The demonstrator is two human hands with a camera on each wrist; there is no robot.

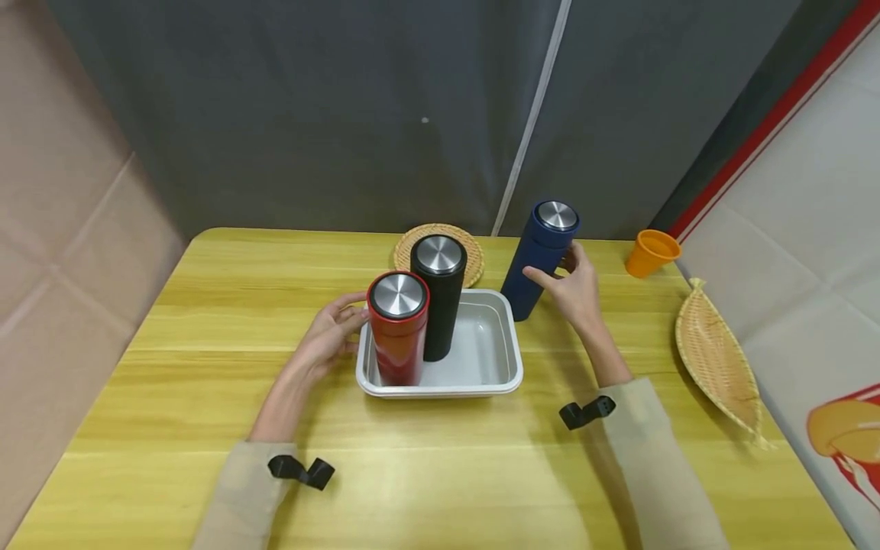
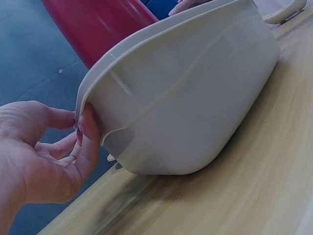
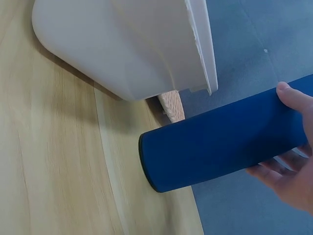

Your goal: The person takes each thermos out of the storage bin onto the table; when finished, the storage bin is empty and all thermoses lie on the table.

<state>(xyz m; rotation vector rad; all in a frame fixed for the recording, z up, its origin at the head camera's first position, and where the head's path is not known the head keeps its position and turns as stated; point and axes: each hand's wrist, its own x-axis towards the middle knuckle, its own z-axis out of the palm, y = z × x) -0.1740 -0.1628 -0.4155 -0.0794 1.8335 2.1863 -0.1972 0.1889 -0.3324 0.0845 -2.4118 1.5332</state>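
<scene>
My left hand [image 1: 328, 336] pinches the left rim of a white plastic tub [image 1: 484, 336], thumb and fingers on either side of the edge in the left wrist view. Inside the tub, on its left side, stand a red thermos [image 1: 399, 347] and a taller black thermos [image 1: 443, 313], both with silver-topped lids. My right hand [image 1: 576, 292] grips a blue thermos [image 3: 215, 139] around its upper body. That thermos is tilted beside the tub's right end, outside it, its base close over the table. The right half of the tub's floor is bare.
Behind the tub lies a round woven mat [image 1: 474, 256], partly hidden by the black thermos. An orange cup [image 1: 649, 256] and a woven leaf-shaped basket [image 1: 715, 355] sit along the right side of the wooden table [image 1: 440, 473]. A grey curtain hangs behind.
</scene>
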